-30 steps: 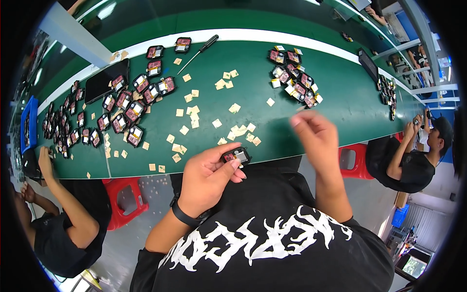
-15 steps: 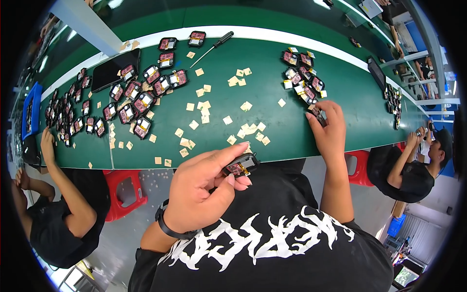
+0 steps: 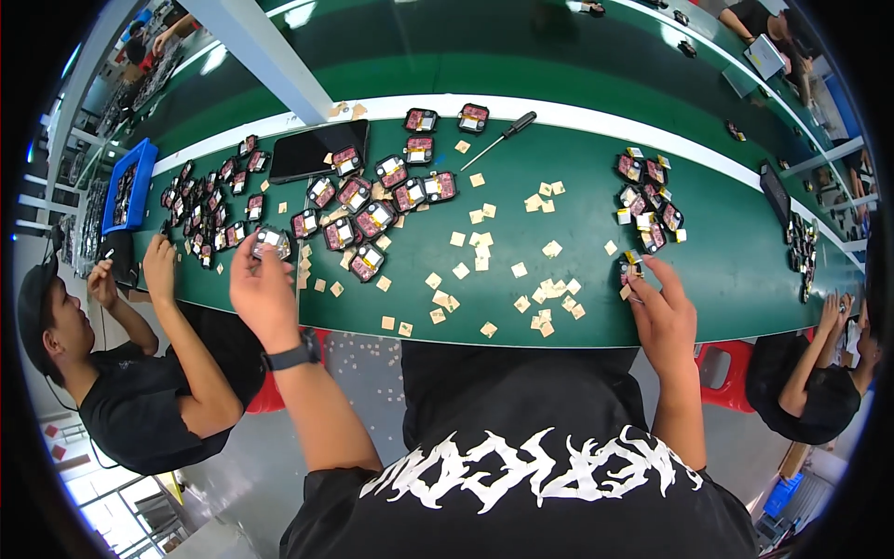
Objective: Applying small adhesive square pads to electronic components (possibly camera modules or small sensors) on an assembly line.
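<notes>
My left hand (image 3: 264, 296), with a dark band at its wrist, reaches over the left part of the green table. Its fingers are closed on a black device casing (image 3: 272, 243) with a greyish inside, beside a cluster of open casings (image 3: 374, 219) that show pinkish-red circuit boards. On the right, my right hand (image 3: 667, 315) pinches another black casing (image 3: 630, 267) with a circuit board and a bit of yellow. That one is just nearer to me than a small group of casings (image 3: 643, 197) with white and yellow parts. My fingers partly cover both held casings.
Small beige square pads (image 3: 481, 252) lie scattered mid-table. A screwdriver (image 3: 500, 140) and a black flat panel (image 3: 319, 152) lie toward the back. Many casings (image 3: 209, 205) and a blue bin (image 3: 130, 184) are at left. Co-workers sit on both sides; one co-worker's hand (image 3: 160, 265) is near mine.
My left hand has moved from before my chest to the left over the table, carrying its casing. My right hand stays by the right group with its casing. The view has turned left.
</notes>
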Demonstrator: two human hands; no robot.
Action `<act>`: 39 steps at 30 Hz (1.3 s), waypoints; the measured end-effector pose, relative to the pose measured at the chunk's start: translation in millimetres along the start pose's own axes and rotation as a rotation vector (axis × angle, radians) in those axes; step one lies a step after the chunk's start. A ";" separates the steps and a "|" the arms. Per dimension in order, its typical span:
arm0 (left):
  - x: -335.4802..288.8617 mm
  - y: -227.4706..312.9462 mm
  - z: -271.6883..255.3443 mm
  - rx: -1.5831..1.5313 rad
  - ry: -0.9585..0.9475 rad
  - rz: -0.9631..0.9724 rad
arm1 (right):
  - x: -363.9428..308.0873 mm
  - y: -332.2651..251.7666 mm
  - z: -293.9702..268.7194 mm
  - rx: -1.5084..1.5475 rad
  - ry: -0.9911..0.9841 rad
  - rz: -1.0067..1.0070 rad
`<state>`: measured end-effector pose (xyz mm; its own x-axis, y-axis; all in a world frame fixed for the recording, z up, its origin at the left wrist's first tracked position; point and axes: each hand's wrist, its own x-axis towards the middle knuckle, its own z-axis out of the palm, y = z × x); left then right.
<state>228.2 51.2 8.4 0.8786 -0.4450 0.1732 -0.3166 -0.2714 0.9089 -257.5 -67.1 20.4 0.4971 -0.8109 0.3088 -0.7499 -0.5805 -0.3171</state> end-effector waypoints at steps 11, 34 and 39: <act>-2.6 36.2 36.4 0.434 0.071 0.496 | 14.3 -20.8 -7.2 0.070 -0.044 0.048; -178.0 87.5 120.7 -0.622 -1.333 -0.454 | 29.1 -53.0 -9.8 0.653 -0.137 -0.049; -179.2 90.7 119.2 -0.627 -1.272 -0.440 | 17.8 -45.1 -9.0 0.735 -0.039 0.359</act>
<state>-0.6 4.7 14.6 -0.1383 -0.9464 -0.2918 0.3775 -0.3228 0.8679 -218.7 -54.6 48.3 0.3064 -0.9506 0.0491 -0.3953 -0.1740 -0.9019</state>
